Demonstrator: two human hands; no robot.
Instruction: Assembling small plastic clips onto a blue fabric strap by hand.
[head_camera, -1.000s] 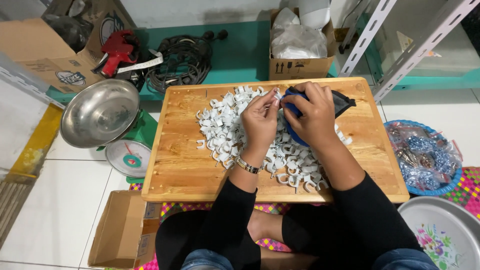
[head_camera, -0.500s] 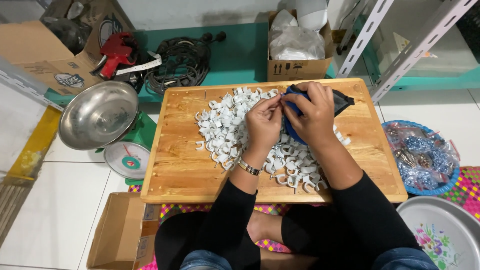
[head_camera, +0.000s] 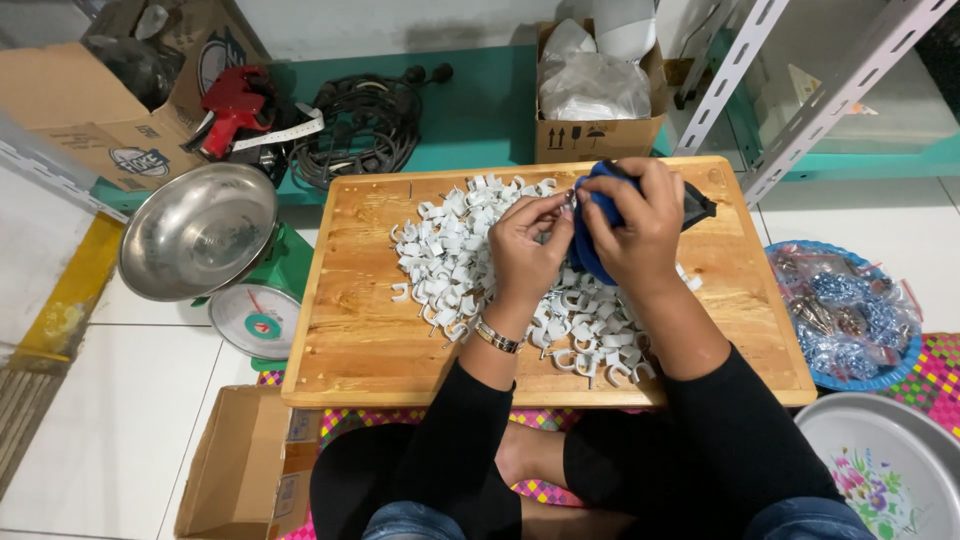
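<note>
A blue and black pouch (head_camera: 600, 215) is being held up over the far middle of the wooden board (head_camera: 360, 330), bunched in the person's right hand (head_camera: 640, 235), its dark end sticking out to the right. The left hand (head_camera: 525, 245) is pinching a small piece at the pouch's edge, too small to make out. A heap of white plastic cable clips (head_camera: 450, 255) is lying spread across the board beneath both hands, trailing toward the near edge.
</note>
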